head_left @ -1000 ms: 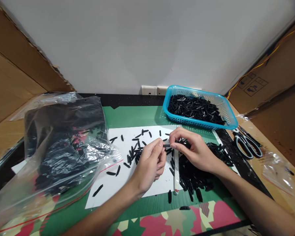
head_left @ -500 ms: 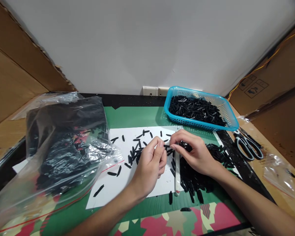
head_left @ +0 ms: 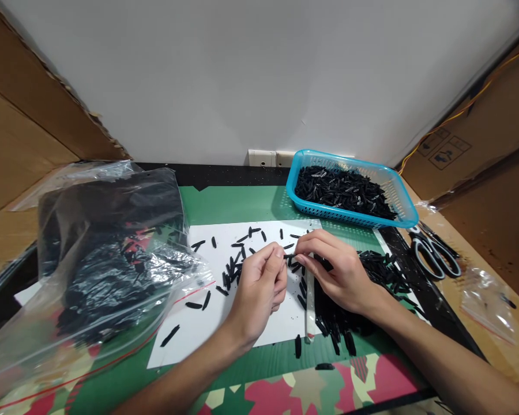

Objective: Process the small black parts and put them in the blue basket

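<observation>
Between my two hands is a small black strip (head_left: 289, 256), pinched at either end above the white paper (head_left: 268, 323). My left hand (head_left: 259, 282) is closed, thumb pressed on its curled fingers at the strip's left end. The fingertips of my right hand (head_left: 333, 265) grip the other end. Below and beyond the hands, several loose black strips (head_left: 231, 271) lie scattered on the paper. A denser pile of black strips (head_left: 341, 323) spreads beneath my right hand and wrist, partly hidden by them. What kind of material the strips are, I cannot tell.
A blue plastic basket (head_left: 352, 218) full of black pieces stands at the back right. Scissors (head_left: 435, 253) and a small clear bag (head_left: 488, 305) lie to its right. On the left rests a large zip bag (head_left: 112, 276) with black contents. Cardboard (head_left: 26, 115) flanks the table.
Both hands keep their pinch on the black strip and stay nearly in place. The whole view has shifted slightly, with everything sitting a little further left.
</observation>
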Demonstrator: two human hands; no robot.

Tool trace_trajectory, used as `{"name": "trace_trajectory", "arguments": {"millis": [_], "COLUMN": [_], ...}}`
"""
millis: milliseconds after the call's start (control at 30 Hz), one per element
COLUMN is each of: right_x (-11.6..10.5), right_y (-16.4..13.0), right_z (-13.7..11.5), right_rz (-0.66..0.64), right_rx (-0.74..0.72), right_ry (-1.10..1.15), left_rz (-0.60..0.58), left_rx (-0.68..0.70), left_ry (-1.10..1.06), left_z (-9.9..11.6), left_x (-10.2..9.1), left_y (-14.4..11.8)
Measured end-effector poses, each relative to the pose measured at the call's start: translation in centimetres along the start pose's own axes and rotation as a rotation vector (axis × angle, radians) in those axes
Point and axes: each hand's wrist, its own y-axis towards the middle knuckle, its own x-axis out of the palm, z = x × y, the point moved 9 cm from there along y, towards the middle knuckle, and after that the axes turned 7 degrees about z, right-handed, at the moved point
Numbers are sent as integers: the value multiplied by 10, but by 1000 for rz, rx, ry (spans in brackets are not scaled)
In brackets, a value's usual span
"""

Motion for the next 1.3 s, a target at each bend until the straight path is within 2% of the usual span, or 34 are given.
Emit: {"name": "trace_trajectory", "arguments": {"millis": [833,933,1067,1133,1200,1233,1300], "right_x": [-1,-15,-58,-74,-81,-79,-70], "right_y": [0,-4,-4,6,23,33,42], "right_z": [-5,-21,-37,-28,-5,9,29], "right_rz": [39,140,425,510,528,470,364], "right_rx": [-37,-149,-348,-366,-264,-184,-76], "right_ry": [-23,-89,-288,-440,-614,-698,-717], "left_rz": [-17,-52,-108,-136,-152,-148,-136], "left_rx": [2,-59,-106,-101,-92,-89,-92], "left_ry": [-16,-34,-53,-53,-54,-55,-55], "left_z": [3,-1,-5,-5,-4,-4,-5], "left_x": [4,8,13,14,14,13,12], "left_y": [-3,-3,-6,-7,-7,-7,-7]}}
